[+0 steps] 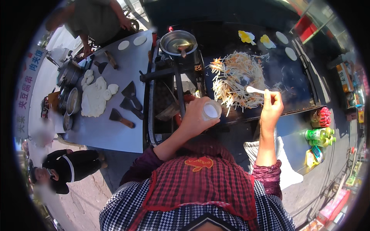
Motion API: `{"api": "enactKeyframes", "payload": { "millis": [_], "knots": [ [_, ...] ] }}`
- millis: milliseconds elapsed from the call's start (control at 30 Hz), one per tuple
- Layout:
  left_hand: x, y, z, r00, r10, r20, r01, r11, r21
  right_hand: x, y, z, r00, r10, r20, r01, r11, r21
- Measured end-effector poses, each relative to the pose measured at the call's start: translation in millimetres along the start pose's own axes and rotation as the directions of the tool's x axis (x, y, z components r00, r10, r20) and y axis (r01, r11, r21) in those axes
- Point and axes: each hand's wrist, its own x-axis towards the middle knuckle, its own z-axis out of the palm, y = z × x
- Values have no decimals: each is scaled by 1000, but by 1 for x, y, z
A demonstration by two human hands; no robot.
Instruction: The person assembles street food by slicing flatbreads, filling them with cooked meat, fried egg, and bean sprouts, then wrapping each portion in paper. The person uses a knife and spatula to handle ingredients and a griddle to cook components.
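Observation:
A jar of white powder (210,111) is gripped in my left hand (195,117), its open mouth facing up. Between the fingers of my right hand (272,106) is a small white spoon (253,90), its bowl over the right edge of a heap of shredded vegetables (237,79). The shreds are pale with some orange strands and lie spread on a dark flat griddle (293,92). The jar stays near the griddle's front left corner, apart from the heap. What the spoon's bowl carries is too small to tell.
Fried eggs (246,37) and pale flat dough rounds (291,54) lie at the griddle's back. Left of it stands a metal bowl (178,42) of liquid with a brush. Dough (94,98) and scrapers (130,90) cover a left table. Green bottles (317,134) stand right. Two people are leftward.

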Motion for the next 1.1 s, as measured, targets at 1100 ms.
{"api": "enactKeyframes", "payload": {
  "millis": [1100],
  "knots": [
    [-255, -65, -178, 699, -133, -703, 299, 947, 118, -250, -246, 215, 306, -514, 801, 360, 842, 403]
  ]
}}
